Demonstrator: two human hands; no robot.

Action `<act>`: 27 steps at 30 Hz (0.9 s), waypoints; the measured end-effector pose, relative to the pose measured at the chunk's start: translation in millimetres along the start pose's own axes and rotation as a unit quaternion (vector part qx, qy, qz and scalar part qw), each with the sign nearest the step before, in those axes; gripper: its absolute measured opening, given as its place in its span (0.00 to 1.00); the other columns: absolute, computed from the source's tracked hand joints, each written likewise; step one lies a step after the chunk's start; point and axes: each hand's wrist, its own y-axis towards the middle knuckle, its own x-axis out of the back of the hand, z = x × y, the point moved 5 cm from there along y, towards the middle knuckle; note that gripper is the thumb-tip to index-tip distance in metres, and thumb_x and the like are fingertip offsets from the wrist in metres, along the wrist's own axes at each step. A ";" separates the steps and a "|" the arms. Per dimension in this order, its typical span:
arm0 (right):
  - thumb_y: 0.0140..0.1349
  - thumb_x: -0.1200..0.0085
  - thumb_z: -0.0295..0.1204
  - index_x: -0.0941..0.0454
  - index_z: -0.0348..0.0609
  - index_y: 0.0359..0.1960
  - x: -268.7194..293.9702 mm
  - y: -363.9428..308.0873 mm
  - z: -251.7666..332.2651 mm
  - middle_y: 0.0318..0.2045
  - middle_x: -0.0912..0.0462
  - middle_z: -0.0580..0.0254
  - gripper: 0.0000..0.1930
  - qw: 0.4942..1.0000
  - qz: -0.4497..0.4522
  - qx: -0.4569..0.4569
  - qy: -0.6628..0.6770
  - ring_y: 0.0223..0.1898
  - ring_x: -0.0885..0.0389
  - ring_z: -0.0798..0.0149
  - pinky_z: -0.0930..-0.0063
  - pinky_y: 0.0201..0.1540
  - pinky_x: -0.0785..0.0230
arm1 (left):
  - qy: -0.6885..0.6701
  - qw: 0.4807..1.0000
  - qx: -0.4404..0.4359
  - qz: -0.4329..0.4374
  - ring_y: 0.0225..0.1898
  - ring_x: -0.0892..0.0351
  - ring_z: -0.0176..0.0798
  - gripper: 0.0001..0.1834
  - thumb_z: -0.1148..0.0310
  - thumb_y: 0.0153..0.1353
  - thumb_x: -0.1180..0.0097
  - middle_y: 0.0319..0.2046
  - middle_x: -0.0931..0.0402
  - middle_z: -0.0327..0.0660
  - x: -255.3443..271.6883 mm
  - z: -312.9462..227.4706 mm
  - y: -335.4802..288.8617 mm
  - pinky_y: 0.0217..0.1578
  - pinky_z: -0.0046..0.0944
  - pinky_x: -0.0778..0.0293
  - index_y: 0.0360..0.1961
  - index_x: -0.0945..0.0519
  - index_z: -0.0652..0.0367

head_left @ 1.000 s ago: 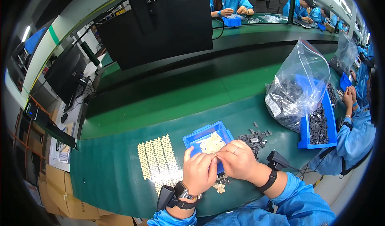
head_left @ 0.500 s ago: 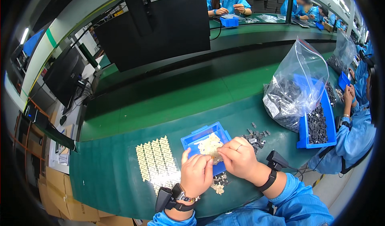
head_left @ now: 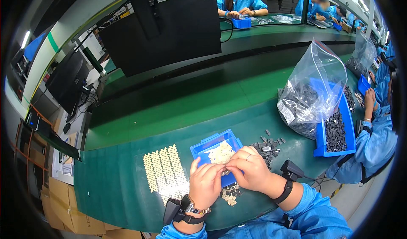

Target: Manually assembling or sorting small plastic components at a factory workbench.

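Over the near side of a small blue bin [head_left: 200, 148], my left hand [head_left: 205, 182] and my right hand [head_left: 250, 170] meet at the fingertips. Both pinch at something too small to make out. Cream-coloured small pieces [head_left: 221, 153] lie heaped in the bin, partly hidden by my fingers. Beside my left hand, cream pieces stand in neat zigzag rows on a clear sheet [head_left: 163, 171]. Loose dark grey pieces [head_left: 268, 149] lie past my right hand. Below my hands is a small mixed pile of cream and black pieces [head_left: 230, 195].
At the right stand a clear plastic bag [head_left: 299, 103] of dark parts and a larger blue bin [head_left: 348, 131] of black pieces. A co-worker's blue sleeve [head_left: 368, 152] is close beside it. A black monitor [head_left: 163, 33] hangs over the far side of the green table [head_left: 114, 184].
My right hand has shifted slightly left, and its fingertips now meet those of my left hand. The co-worker across the table has lowered their hands to the blue bin there.
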 end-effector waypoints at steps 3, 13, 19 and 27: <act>0.50 0.39 0.22 0.20 0.43 0.28 -3.7 -0.8 0.3 0.29 0.20 0.65 0.04 1.000 0.005 -0.013 0.006 0.34 0.23 0.59 0.65 0.39 0.35 | 0.017 1.000 0.003 -0.012 0.31 0.18 0.43 0.03 0.78 0.56 0.41 0.27 0.17 0.40 0.9 -1.7 -0.9 0.57 0.53 0.36 0.32 0.19 0.59; 0.52 0.40 0.23 0.20 0.44 0.27 -1.9 -4.4 -2.7 0.27 0.19 0.67 0.02 0.998 -0.015 -0.045 0.039 0.31 0.24 0.63 0.67 0.39 0.43 | -0.015 0.998 -0.011 -0.059 0.31 0.17 0.42 0.06 0.78 0.54 0.38 0.30 0.16 0.41 3.5 -8.5 -2.2 0.55 0.51 0.33 0.34 0.16 0.60; 0.53 0.40 0.23 0.19 0.45 0.29 -2.4 -4.9 -3.9 0.28 0.18 0.69 0.02 0.997 -0.009 -0.046 0.058 0.31 0.24 0.65 0.66 0.40 0.48 | -0.031 0.998 -0.008 -0.059 0.32 0.17 0.41 0.05 0.78 0.54 0.38 0.30 0.16 0.41 3.4 -7.8 -3.7 0.57 0.51 0.35 0.33 0.16 0.60; 0.54 0.40 0.24 0.19 0.46 0.29 -1.0 -4.1 -2.1 0.28 0.18 0.70 0.02 0.997 -0.004 -0.043 0.057 0.31 0.24 0.66 0.66 0.40 0.48 | -0.043 0.996 0.015 -0.073 0.30 0.17 0.40 0.03 0.78 0.54 0.37 0.28 0.16 0.41 5.7 -6.1 -3.2 0.58 0.52 0.37 0.30 0.16 0.60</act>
